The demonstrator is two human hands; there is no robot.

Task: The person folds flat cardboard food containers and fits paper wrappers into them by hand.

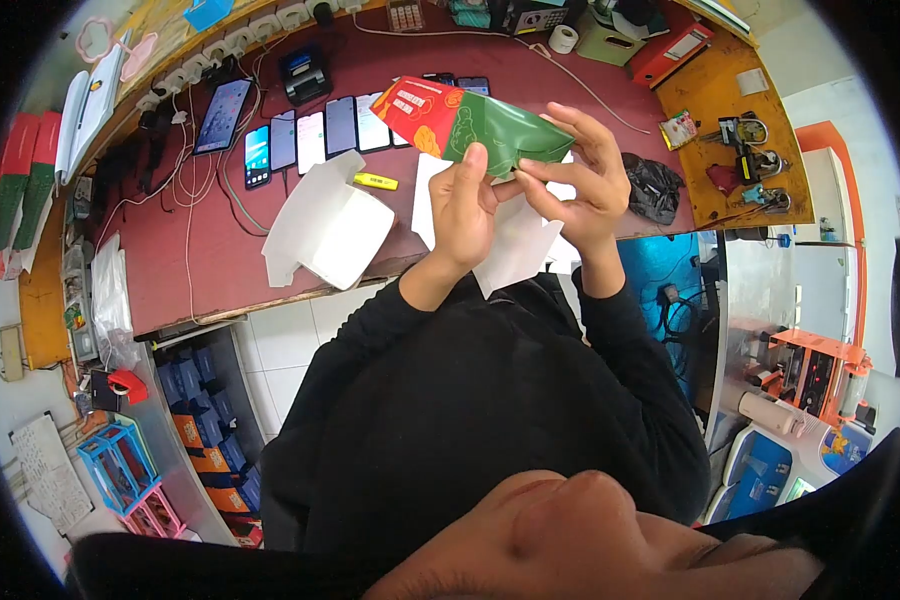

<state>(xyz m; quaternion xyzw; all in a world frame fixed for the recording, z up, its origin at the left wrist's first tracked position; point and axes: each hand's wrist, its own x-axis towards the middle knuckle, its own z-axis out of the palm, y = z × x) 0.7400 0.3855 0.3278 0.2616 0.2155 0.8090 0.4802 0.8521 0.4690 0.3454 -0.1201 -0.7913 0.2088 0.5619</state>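
Above the front edge of the desk, both hands hold a red and green printed carton (495,130), its printed side toward me and its green end bent. My left hand (460,215) grips the lower edge, thumb on the front face. My right hand (585,180) pinches the green end between thumb and fingers; its other fingers are behind or above the carton. White sheets of card (520,245) lie below the hands, partly hidden by them. To the left sits a white open-topped box (345,235) with a raised flap.
Several phones (311,136) lie in a row at the back, near a yellow highlighter (376,181) and a black card terminal (305,76). A black plastic bag (653,188) is at right. Similar red and green cartons (25,180) stand far left. Cables (188,230) run across the desk.
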